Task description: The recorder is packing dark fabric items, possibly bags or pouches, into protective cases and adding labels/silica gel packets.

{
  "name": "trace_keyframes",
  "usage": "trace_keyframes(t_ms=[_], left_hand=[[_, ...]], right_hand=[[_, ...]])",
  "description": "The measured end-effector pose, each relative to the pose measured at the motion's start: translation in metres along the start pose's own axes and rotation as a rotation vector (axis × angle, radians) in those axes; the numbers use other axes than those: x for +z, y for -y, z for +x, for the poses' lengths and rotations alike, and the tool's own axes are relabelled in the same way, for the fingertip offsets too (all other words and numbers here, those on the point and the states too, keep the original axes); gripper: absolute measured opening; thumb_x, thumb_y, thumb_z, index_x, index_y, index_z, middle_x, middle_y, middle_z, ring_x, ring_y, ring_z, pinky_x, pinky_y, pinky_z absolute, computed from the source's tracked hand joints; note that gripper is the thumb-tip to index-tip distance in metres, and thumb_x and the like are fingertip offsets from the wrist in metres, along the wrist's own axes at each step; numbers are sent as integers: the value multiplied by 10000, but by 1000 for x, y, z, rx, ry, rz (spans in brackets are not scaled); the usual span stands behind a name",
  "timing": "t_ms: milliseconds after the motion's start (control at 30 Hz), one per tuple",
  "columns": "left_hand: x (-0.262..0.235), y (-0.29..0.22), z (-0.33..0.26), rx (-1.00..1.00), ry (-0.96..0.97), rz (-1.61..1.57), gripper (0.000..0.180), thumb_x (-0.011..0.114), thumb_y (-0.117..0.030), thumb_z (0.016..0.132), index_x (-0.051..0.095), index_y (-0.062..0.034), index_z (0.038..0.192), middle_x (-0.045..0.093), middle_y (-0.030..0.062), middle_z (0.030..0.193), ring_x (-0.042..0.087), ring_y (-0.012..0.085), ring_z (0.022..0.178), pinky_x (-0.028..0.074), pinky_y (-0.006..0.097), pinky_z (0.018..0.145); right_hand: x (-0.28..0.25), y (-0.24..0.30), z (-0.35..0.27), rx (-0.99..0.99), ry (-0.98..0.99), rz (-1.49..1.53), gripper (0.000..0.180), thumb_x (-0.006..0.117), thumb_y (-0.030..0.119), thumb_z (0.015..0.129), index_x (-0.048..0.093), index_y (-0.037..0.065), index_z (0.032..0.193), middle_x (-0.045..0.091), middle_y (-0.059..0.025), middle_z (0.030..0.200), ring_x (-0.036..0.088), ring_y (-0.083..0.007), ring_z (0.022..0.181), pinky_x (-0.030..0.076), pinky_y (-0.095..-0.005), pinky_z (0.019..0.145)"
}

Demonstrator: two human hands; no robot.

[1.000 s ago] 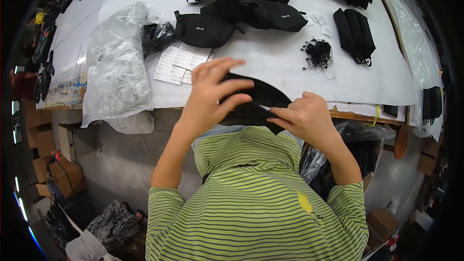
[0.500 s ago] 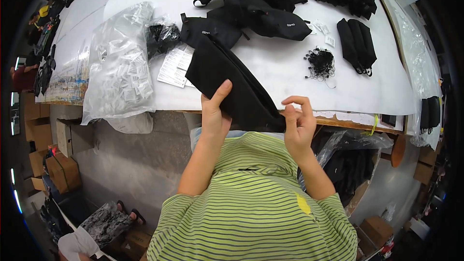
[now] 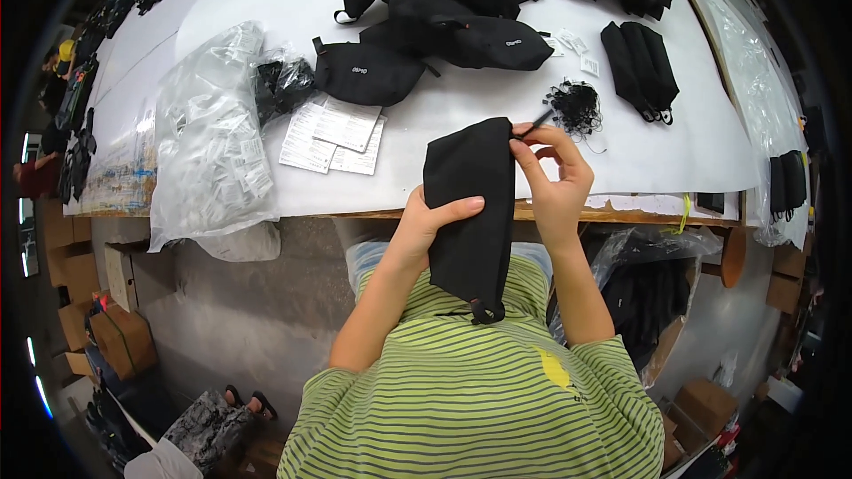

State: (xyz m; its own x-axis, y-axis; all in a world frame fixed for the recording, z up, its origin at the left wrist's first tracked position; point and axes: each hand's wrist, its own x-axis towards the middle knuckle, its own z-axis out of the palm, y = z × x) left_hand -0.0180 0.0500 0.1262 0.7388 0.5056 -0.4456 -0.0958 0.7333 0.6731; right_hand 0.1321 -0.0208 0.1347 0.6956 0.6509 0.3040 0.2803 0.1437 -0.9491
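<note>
A black fabric zip pouch [image 3: 470, 164] hangs upright in front of me, just over the table's front edge. Wrapped round its left side is my left hand [image 3: 428, 226], with the thumb lying across the front. My right hand [image 3: 561, 182] pinches a short black tab or pull [image 3: 532, 124] at the pouch's top right corner; which of the two it is I cannot tell. A small loop shows at the pouch's lower end. Beyond lie printed white sheets [image 3: 346, 127] and a black pouch with a pale mark [image 3: 368, 74].
More black pouches [image 3: 461, 9] are heaped at the back. On the left sits a clear bag of white tags [image 3: 222, 142]. To the right are a tangle of black cords [image 3: 575, 108] and grouped pouches [image 3: 641, 71]. A plastic-lined box [image 3: 648, 288] stands below the table.
The pouch has swung from a slant to upright and shifted right. Its gaping zip slit no longer shows. My right hand has risen from its lower corner to its top corner.
</note>
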Motion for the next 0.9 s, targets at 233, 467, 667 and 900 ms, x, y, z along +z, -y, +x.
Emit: trace_keyframes(t_ms=[233,467,667,900], left_hand=[[1,-2,4,5,-85,-148,322,693,-102,751,574,21,1024,640,77,873,635,144,733,532,252,664],[-20,-11,23,-54,-116,-343,222,647,-169,808,630,-2,953,668,70,843,651,162,700,540,255,643],[-36,-22,27,28,-133,-429,195,620,-166,836,625,-12,954,667,81,871,654,178,744,550,286,667],[-30,-15,17,66,-177,-405,288,568,-194,885,535,1,1095,608,79,1059,595,175,961,495,300,839]], right_hand=[[-2,14,-13,-100,156,-87,100,704,20,719,629,16,785,632,-30,791,531,-89,649,383,-205,538],[-7,36,-28,40,476,-38,93,704,35,728,639,21,793,584,-36,729,516,-100,624,389,-217,548],[-7,36,-33,165,589,27,200,710,110,743,634,43,916,581,-53,830,541,-147,738,413,-249,632],[-3,51,-25,-501,593,-729,537,729,159,663,569,212,1173,511,-64,1112,462,-240,1037,355,-385,920]])
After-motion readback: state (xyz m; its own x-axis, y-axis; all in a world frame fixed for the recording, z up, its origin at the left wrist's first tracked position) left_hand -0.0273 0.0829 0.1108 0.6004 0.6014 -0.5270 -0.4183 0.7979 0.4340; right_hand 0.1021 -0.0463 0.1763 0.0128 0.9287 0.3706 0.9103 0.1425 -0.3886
